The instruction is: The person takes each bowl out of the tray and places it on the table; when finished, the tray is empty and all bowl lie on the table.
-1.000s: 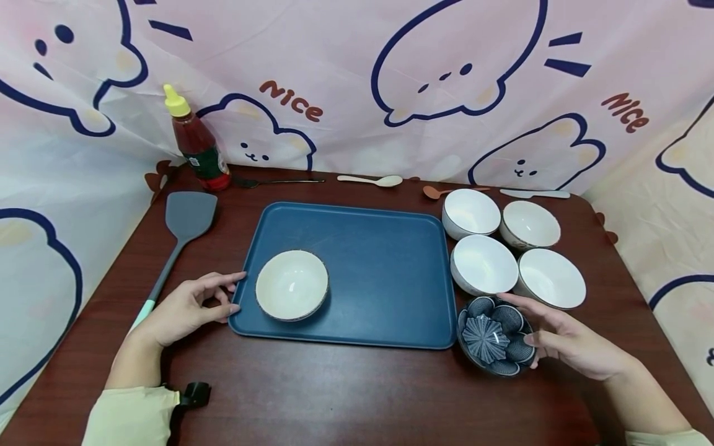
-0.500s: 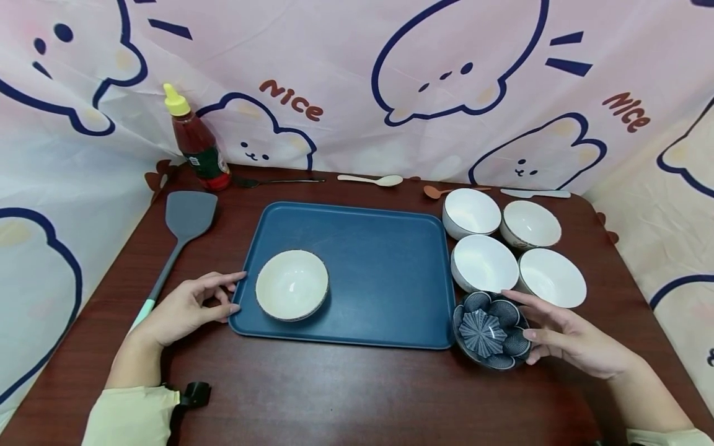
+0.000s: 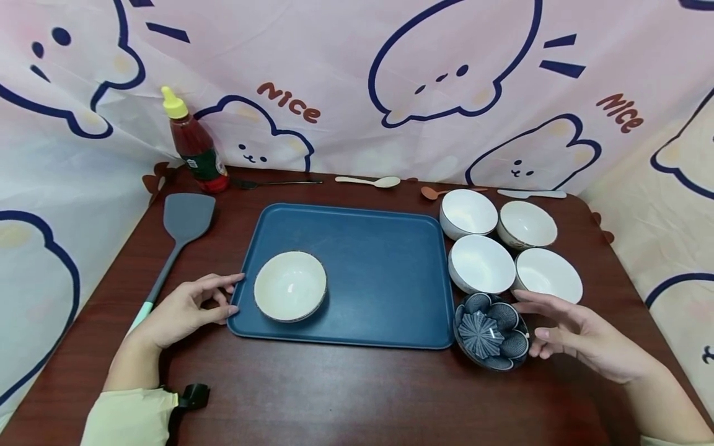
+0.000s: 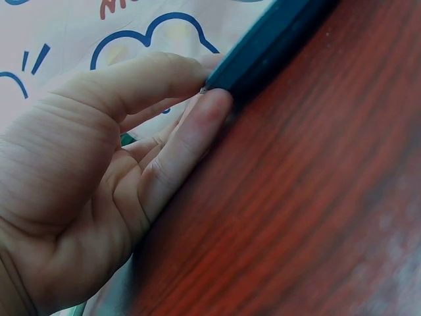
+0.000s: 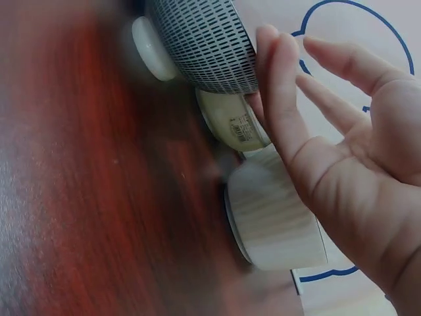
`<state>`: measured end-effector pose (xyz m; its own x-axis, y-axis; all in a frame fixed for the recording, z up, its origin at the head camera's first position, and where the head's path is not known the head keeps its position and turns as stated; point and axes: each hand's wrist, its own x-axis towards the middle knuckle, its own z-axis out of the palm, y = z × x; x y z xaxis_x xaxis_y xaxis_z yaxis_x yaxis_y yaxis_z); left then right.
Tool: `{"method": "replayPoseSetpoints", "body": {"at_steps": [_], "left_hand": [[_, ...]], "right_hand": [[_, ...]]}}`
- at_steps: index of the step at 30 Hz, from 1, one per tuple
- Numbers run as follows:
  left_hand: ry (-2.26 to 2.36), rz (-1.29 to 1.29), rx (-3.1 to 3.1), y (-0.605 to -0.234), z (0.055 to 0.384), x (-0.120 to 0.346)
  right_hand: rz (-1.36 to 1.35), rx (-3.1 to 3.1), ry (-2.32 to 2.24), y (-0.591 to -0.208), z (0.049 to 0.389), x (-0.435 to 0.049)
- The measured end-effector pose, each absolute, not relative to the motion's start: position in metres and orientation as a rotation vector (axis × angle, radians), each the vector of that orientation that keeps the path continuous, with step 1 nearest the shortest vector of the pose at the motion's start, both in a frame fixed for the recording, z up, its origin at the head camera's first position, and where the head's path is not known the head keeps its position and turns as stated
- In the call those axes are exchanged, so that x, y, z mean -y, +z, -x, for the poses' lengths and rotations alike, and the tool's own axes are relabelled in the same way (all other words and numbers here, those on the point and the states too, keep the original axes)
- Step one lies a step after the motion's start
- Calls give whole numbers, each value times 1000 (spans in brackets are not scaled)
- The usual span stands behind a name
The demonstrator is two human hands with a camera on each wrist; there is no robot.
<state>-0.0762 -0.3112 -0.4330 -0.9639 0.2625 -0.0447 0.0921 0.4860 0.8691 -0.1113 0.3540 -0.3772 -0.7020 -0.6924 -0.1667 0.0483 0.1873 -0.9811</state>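
Observation:
My left hand [image 3: 186, 310] touches the left edge of the blue tray [image 3: 379, 279], index fingertip and thumb tip apart along the rim. The left wrist view shows its fingertips right at the tray's edge [image 4: 263, 52]. A cream bowl [image 3: 290, 286] sits on the tray's left part. Beside the tray's front right corner stands a dark blue patterned bowl [image 3: 482, 334]; its woven-look outside shows in the right wrist view. My right hand [image 3: 586, 337] is just right of that bowl, fingers spread and loosely bent, fingertips close to the rim and gripping nothing.
Several white bowls [image 3: 482, 263] cluster behind the patterned bowl. A grey spatula [image 3: 186, 217] lies left of the tray. At the back are a sauce bottle [image 3: 198, 152], a fork [image 3: 279, 183], a cream spoon [image 3: 368, 181], a brown spoon [image 3: 435, 193] and a knife [image 3: 532, 194].
The patterned bowl has shifted slightly left and back, up against the tray's corner. My right hand has then loosened and drawn off to the right. The left hand has stayed at the tray.

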Motion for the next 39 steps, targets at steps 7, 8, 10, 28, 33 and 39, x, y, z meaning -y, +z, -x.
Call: {"method": "replayPoseSetpoints", "body": {"at_steps": [7,8,10,28,33,39], "left_hand": [[1475,-307,-2560,-435,77,313],[1470,-304,-2561,-435,77,313],[1463,-296,-2563,-434,77,314],[1448,-326,-2567,-434,79,309],[1410,-308,-2601,-434,77,312],[1421,-334,-2609,-433,77,310]], "right_hand": [[601,-1886,-1628,-368,115,-343],[596,-1882,-1623,-366,116,-338],[599,-1875,-1605,-363,118,-326],[446,-1799,-1493,-358,144,-195],[469,-1791,-1438,-359,150,-158],[477,-1758,-1415,-360,165,-116]]}}
